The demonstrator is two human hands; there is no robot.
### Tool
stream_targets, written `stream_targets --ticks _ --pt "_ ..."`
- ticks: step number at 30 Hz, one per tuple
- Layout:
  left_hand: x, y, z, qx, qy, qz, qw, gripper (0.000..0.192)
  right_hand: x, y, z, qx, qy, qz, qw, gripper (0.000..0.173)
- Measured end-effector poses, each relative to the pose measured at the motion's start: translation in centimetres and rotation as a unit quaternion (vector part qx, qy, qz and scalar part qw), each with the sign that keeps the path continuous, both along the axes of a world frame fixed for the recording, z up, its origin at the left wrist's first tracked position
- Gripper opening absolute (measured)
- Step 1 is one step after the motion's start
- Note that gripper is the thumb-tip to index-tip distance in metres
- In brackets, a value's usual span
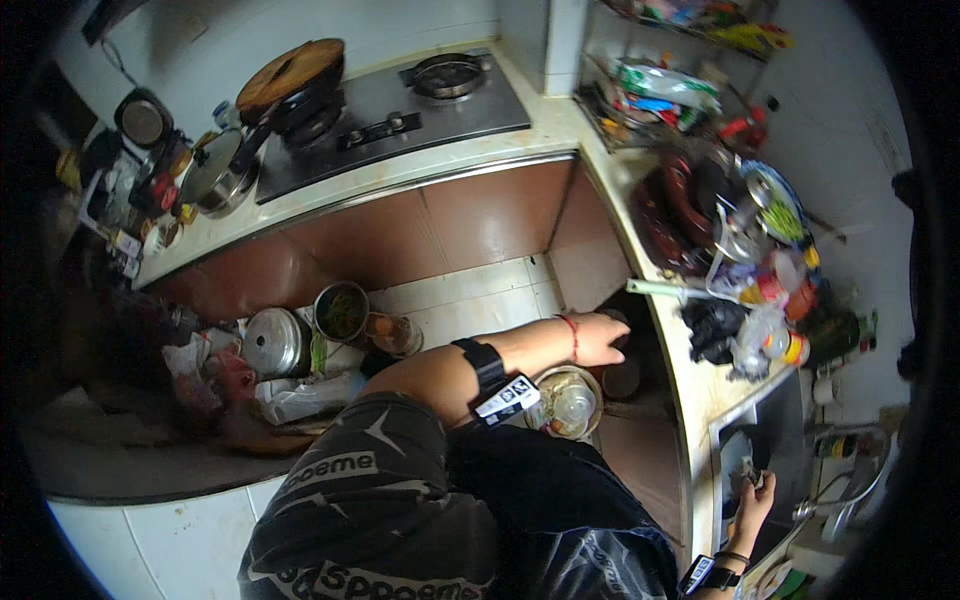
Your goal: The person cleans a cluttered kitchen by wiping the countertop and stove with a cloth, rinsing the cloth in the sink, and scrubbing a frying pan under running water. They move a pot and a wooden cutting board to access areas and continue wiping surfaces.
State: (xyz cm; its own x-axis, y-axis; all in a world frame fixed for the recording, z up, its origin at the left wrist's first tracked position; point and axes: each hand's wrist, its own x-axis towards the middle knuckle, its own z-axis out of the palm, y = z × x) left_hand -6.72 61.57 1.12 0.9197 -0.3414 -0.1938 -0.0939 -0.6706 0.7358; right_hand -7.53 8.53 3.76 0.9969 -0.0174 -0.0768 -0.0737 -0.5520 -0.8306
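My left hand, with a red string bracelet on its wrist, reaches into the dark opening of the cabinet under the right counter. Its thumb and forefinger are apart, and I see nothing between them. Just below it, a round jar-like thing shows dimly in the shade. At lower right, my right hand is over the sink. It pinches a small crumpled grey thing, too small to name. Beside that lies a pale, shiny bowl-like thing, partly hidden.
A waste bin holding scraps and a clear plastic container stands below my left arm. The right counter carries bags, bottles and sausage-like red coils. A lidded pot and bags crowd the floor at left. Ahead is a gas hob.
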Motion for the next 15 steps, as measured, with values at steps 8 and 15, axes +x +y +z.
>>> stream_targets --ticks 8,15 --pt "-9.2 21.5 -2.7 -0.091 0.046 0.301 0.948 0.065 4.3 31.7 7.1 -0.076 -0.148 0.285 0.944 0.021" --pt "-16.3 30.8 -0.2 -0.237 -0.01 0.531 0.814 0.06 8.3 47.8 9.0 0.017 -0.135 0.323 0.936 0.02"
